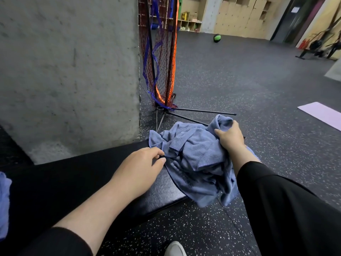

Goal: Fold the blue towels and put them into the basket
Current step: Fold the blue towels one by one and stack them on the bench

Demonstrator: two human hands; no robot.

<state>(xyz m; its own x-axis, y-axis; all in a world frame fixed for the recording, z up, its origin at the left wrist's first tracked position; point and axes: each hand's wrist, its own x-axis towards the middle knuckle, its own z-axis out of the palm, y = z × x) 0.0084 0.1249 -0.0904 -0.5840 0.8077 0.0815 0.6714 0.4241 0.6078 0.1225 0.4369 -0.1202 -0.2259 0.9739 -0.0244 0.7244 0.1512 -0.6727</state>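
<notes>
Nearest, a white shoe (175, 248) stands on the speckled floor (239, 85). Right grip (230, 138) is clamped on the crumpled blue towel (195, 159); left grip (142, 163), fingers loosely curled, touches its edge. Between both grips the towel lies on the black surface (73, 182), overhanging its end. Beyond stands a concrete wall (68, 71).

My one camera sat on my head, looking forward and steeply down, close over my forearms. The black tabletop (77, 182) filled the near foreground; beyond it the speckled floor (239, 80) stretched away to distant lockers (239, 15).
</notes>
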